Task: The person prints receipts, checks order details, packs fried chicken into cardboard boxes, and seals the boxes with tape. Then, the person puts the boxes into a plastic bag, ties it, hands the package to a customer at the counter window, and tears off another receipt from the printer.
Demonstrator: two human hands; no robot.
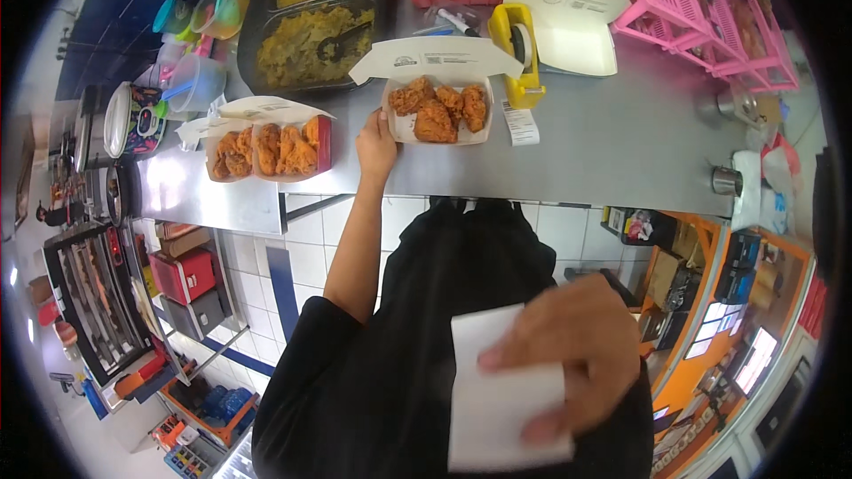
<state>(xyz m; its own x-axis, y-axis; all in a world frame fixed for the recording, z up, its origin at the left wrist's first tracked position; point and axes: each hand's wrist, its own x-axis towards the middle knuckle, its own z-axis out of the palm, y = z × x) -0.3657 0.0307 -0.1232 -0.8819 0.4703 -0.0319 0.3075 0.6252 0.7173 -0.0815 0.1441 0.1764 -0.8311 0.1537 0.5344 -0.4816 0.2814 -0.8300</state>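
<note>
The open box (477, 135) sits on the shiny metal table (612, 146), right beside the left hand (378, 144) and well ahead of the right hand (577, 359). It looks like thin card, so it is likely light, and its walls may bend if someone squeezes hard. The pieces of fried chicken (437, 121) inside must give it most of its weight. Their bumpy crust looks crisp, so bits could break off, and a little grease might make the card slippery. A good hold seems to be low on both side walls, or flat under the bottom, and not by the floppy lid (444, 58), which stands open on the far side from the hands. The white paper (506, 399) looks light and soft and would crease easily; a gentle pinch near its edge should do. The two hands are far apart. The left hand has its fingers against the left wall of the box, but I cannot tell if they pinch it or only steady it. The right hand is blurry and close to the person's body, with its fingers bent and closed around the white paper.
</note>
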